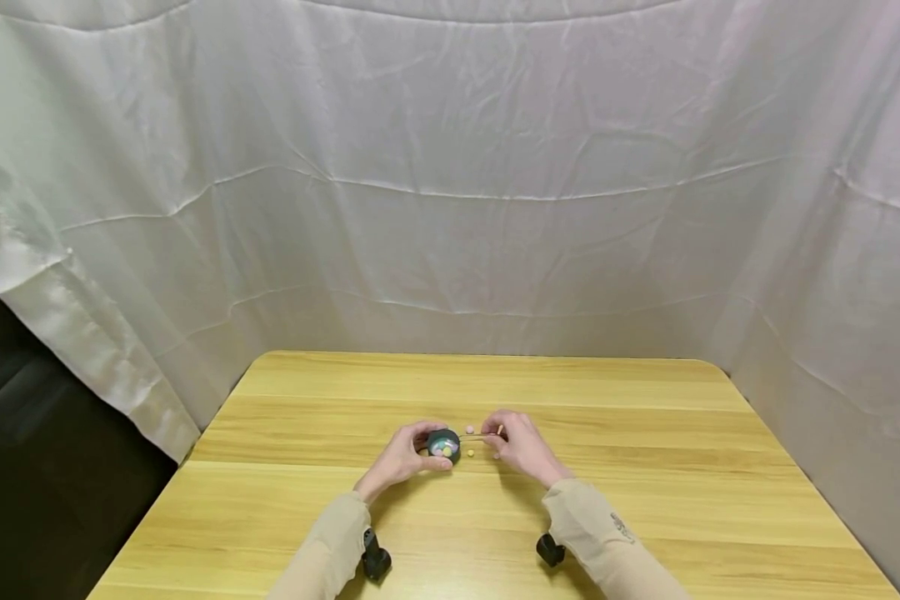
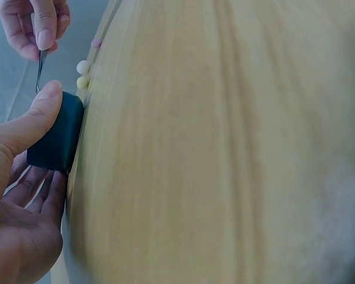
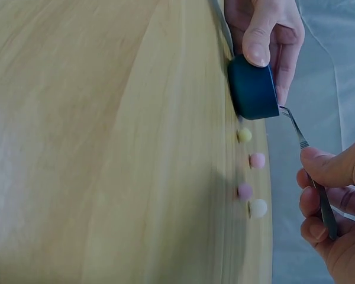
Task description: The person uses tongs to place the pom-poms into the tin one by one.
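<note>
If the right grip [image 3: 345, 184], pinching thin silver metal tweezers [image 3: 296, 130], bumps the round dark blue-green cup [image 3: 252, 90] held by the left grip [image 1: 400, 457], little pale balls [image 1: 447, 451] inside might spill.

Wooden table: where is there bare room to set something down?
The table is bare beyond the left hand and right hand, up to the curtain, and outside the left sleeve and right sleeve, toward the side edges. It is crowded between the hands: bowl, tweezers, small balls.
</note>
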Demonstrator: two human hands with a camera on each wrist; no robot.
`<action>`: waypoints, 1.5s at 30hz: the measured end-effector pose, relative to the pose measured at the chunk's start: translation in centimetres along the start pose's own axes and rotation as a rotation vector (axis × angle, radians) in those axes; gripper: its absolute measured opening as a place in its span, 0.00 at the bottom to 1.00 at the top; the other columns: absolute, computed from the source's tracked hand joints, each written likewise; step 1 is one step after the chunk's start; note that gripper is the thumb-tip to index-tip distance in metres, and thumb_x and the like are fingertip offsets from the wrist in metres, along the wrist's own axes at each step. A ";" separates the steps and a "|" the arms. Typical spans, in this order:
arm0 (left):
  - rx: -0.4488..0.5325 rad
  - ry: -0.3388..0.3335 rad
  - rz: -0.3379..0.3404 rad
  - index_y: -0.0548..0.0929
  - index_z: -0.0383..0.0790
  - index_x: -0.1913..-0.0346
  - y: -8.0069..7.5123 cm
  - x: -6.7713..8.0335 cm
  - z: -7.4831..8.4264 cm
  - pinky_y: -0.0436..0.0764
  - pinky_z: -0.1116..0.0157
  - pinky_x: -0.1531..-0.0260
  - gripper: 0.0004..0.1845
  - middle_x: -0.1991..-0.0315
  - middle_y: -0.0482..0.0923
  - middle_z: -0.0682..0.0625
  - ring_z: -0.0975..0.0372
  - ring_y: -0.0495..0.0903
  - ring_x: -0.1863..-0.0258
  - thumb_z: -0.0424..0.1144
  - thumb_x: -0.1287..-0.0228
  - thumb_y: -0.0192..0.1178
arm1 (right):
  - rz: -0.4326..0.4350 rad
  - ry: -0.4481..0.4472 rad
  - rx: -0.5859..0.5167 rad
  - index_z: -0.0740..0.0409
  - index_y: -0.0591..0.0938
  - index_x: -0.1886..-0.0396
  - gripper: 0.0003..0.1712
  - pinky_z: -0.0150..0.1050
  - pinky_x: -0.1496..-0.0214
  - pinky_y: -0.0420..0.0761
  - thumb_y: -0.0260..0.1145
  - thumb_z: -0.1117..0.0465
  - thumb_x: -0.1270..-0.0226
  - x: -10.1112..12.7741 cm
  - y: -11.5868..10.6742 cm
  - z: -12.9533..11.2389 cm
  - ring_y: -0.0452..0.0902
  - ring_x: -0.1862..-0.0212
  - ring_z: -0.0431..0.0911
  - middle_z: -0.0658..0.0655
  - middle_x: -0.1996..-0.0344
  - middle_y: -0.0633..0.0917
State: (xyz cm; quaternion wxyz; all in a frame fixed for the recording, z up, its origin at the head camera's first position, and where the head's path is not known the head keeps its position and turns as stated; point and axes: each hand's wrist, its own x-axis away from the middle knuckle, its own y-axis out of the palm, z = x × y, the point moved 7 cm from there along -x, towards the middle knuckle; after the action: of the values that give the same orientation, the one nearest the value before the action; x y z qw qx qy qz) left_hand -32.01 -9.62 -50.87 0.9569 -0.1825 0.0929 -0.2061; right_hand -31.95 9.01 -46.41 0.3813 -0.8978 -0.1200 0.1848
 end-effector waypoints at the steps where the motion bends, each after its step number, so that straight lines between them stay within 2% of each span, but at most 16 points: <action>1: -0.003 -0.001 0.000 0.76 0.28 0.37 0.0 0.0 0.0 0.82 0.55 0.41 0.32 0.41 0.80 0.32 0.45 0.82 0.44 0.34 0.43 0.74 | 0.001 0.000 0.002 0.60 0.86 0.66 0.04 0.28 0.67 0.78 0.70 0.71 0.36 0.0 -0.1 0.0 0.77 0.73 0.35 0.54 0.68 0.87; 6: 0.007 0.009 -0.013 0.75 0.27 0.36 0.1 0.1 0.2 0.82 0.51 0.40 0.32 0.41 0.79 0.31 0.43 0.81 0.44 0.34 0.42 0.74 | 0.027 -0.010 0.018 0.60 0.86 0.66 0.03 0.28 0.67 0.78 0.69 0.71 0.36 0.3 -0.9 0.5 0.77 0.70 0.37 0.53 0.68 0.87; 11: 0.026 0.012 -0.017 0.74 0.26 0.36 0.1 0.2 0.4 0.80 0.46 0.40 0.32 0.41 0.78 0.30 0.40 0.80 0.43 0.32 0.42 0.73 | 0.072 0.014 0.067 0.60 0.85 0.69 0.04 0.29 0.67 0.77 0.71 0.71 0.39 0.6 -2.5 2.0 0.76 0.70 0.39 0.53 0.70 0.86; 15: 0.021 0.016 -0.019 0.75 0.26 0.36 0.0 0.2 0.4 0.80 0.47 0.40 0.31 0.42 0.78 0.30 0.41 0.80 0.43 0.32 0.41 0.73 | 0.030 0.043 0.087 0.59 0.85 0.70 0.05 0.29 0.68 0.76 0.70 0.72 0.38 1.2 -3.7 3.5 0.75 0.70 0.39 0.53 0.71 0.86; 19: 0.005 0.002 -0.015 0.75 0.28 0.36 -0.1 0.2 0.2 0.82 0.53 0.41 0.31 0.42 0.79 0.32 0.43 0.81 0.44 0.34 0.42 0.74 | -0.035 0.013 0.080 0.60 0.85 0.69 0.04 0.28 0.70 0.74 0.69 0.72 0.37 1.9 -4.5 3.9 0.74 0.72 0.37 0.53 0.72 0.85; 25: -0.001 -0.003 -0.006 0.76 0.29 0.37 -0.1 0.2 0.1 0.83 0.55 0.42 0.32 0.43 0.80 0.34 0.45 0.82 0.44 0.34 0.43 0.75 | -0.085 -0.048 0.105 0.59 0.86 0.70 0.04 0.27 0.71 0.74 0.70 0.71 0.38 2.1 -4.2 3.9 0.73 0.73 0.34 0.51 0.73 0.85; 34: 0.015 -0.003 -0.008 0.76 0.28 0.36 0.0 0.1 0.1 0.82 0.53 0.41 0.32 0.42 0.79 0.32 0.43 0.81 0.44 0.33 0.43 0.74 | -0.116 -0.006 0.079 0.57 0.86 0.71 0.05 0.27 0.69 0.74 0.70 0.70 0.38 2.4 -3.2 4.2 0.75 0.72 0.35 0.50 0.73 0.85; 45: 0.029 0.012 -0.014 0.74 0.26 0.36 0.0 0.2 0.3 0.79 0.46 0.39 0.32 0.41 0.78 0.30 0.40 0.80 0.42 0.32 0.42 0.73 | -0.112 0.022 0.056 0.57 0.85 0.71 0.06 0.27 0.70 0.74 0.70 0.71 0.38 2.6 -3.0 4.8 0.75 0.72 0.36 0.51 0.74 0.84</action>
State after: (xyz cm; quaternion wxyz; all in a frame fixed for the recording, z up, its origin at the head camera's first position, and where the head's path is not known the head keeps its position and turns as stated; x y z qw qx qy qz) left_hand -31.75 -9.58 -50.60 0.9574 -0.1681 0.0942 -0.2152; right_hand -31.84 15.01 -47.94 0.4173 -0.8807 -0.1605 0.1566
